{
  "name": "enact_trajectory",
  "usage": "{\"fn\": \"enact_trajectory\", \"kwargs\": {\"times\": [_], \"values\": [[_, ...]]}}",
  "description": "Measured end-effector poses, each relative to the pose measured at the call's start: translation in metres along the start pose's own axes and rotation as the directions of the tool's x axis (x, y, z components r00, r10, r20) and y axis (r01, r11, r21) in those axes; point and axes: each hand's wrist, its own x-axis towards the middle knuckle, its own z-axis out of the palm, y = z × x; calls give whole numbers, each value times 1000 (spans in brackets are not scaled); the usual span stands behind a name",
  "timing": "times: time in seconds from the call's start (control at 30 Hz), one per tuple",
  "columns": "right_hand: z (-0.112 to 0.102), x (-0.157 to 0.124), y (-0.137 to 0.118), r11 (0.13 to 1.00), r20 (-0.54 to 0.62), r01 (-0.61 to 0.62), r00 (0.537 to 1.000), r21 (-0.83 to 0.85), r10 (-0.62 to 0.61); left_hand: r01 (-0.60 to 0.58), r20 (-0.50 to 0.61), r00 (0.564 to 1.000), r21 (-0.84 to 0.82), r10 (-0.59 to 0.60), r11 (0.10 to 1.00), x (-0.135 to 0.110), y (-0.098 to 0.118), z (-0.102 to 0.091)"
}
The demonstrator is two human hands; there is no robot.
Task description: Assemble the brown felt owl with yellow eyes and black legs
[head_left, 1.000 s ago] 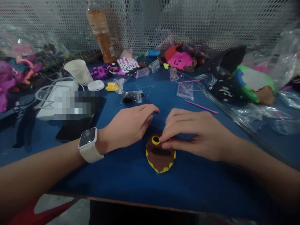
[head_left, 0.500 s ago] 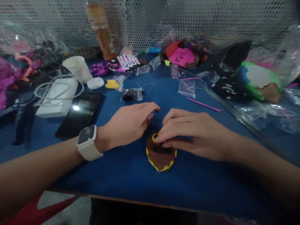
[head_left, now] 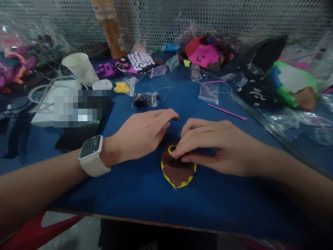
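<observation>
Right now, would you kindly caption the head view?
Right hand over a brown, yellow-edged clay piece, left hand curled nearby.

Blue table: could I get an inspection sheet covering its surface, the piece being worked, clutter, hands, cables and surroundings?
Surface: blue table, front edge visible.
Piece: yellow-edged brown piece with a yellow ring, lying on the table.
Clutter: bottle, paper cup, black phone, pink stick, pink figure, clear bag.
Grip: right hand at the yellow ring, pinch unclear; left hand loosely curled nearby, nothing seen held.
Cables: white cable looped across a white box.
Surroundings: perforated panel behind.
</observation>
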Motion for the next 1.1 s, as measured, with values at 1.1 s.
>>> {"fn": "enact_trajectory", "kwargs": {"times": [1.1], "values": [[-4,0,6,1000,-64,-7,998,26,8,32,49,998,-14,-31,999,1,1,-1]]}}
